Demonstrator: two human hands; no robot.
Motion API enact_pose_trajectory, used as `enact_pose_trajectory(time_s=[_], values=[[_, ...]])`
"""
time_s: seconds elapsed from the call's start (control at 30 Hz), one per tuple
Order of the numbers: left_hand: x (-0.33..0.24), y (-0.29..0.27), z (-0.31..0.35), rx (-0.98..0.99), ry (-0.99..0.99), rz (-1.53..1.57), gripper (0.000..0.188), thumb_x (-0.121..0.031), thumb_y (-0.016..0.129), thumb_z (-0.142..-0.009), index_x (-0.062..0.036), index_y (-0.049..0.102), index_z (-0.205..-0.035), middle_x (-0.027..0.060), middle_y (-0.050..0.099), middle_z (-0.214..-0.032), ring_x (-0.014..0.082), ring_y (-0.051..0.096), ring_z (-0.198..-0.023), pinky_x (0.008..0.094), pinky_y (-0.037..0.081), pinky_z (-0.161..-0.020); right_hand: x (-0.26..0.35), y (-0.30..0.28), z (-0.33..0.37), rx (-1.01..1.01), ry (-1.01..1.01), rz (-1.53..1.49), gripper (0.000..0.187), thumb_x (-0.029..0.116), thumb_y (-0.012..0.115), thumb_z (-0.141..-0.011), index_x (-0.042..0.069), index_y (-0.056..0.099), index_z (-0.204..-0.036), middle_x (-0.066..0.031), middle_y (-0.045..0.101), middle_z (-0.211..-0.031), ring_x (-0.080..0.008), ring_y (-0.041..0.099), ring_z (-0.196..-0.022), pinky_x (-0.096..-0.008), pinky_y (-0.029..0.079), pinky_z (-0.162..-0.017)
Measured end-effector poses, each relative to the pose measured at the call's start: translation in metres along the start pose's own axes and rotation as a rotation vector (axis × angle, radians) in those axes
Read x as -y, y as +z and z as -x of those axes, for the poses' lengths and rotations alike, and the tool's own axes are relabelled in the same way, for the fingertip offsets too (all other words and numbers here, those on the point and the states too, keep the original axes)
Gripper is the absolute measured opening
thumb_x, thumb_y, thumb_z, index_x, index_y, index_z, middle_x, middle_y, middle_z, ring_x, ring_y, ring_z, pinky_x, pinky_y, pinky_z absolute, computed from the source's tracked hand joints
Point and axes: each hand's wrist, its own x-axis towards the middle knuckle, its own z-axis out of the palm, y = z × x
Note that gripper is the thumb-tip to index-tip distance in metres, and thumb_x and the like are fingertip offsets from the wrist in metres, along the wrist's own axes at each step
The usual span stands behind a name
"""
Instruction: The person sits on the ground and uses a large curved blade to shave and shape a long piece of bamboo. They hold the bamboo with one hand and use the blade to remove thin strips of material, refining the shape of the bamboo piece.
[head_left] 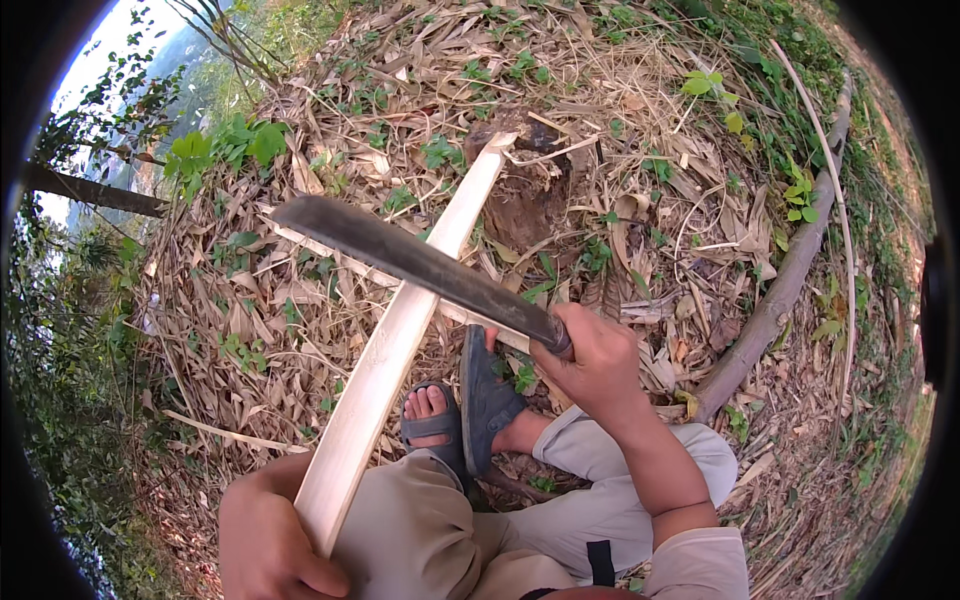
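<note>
My left hand (268, 535) is closed round the lower end of a long, flat, pale wooden strip (365, 395). The strip slants up and away, its far end resting on a tree stump (525, 200). In my right hand (598, 360) is the handle of a machete (395, 252), gripped in a fist. Its dark, broad blade points to the far left and crosses over the strip near the middle; whether the two touch I cannot tell. A second pale strip (350, 262) lies below, partly hidden by the blade and the first strip.
My sandalled feet (490, 405) are just beyond my bent knees, below the strips. Dry leaves and shavings (245, 310) cover the ground. A long branch (790, 275) lies on the right beside a thin stick (835, 180). Shrubs and a dark trunk (95, 190) stand at left.
</note>
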Motion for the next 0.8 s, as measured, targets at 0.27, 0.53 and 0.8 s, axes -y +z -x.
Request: enact_pose_trajectory(time_s=[0.27,0.53,0.8], values=[[0.001,-0.001,-0.002,0.002,-0.004,-0.017,0.033,-0.008,0.054,-0.091,-0.0202,0.046,-0.062,-0.0099,0.041,-0.055,0.0049,0.044,-0.047,0.0239,0.028,-0.047,-0.021,0.005,-0.013,0.051,0.421,0.032,0.027,0.024,0.072,-0.088,0.003,0.055,-0.082,-0.0103,0.063,-0.059,-0.0317,0.066,-0.056,-0.0418,0.05,-0.052],[0.007,-0.002,-0.006,-0.012,0.041,-0.014,0.035,-0.002,0.054,-0.088,-0.0197,0.043,-0.06,-0.0093,0.039,-0.055,0.0058,0.041,-0.047,0.0252,0.025,-0.046,-0.068,0.005,-0.019,0.072,0.474,0.258,0.031,0.03,0.073,-0.087,0.006,0.054,-0.081,-0.0115,0.064,-0.062,-0.0363,0.065,-0.056,-0.0439,0.05,-0.049],[0.008,-0.01,-0.002,0.021,0.019,0.052,0.033,0.0,0.051,-0.085,-0.0207,0.043,-0.061,-0.0084,0.04,-0.058,0.006,0.042,-0.049,0.0254,0.024,-0.046,-0.046,0.025,0.0,-0.018,0.297,0.009,0.024,0.022,0.074,-0.085,0.005,0.057,-0.087,-0.0122,0.062,-0.061,-0.0336,0.065,-0.056,-0.0429,0.049,-0.052]])
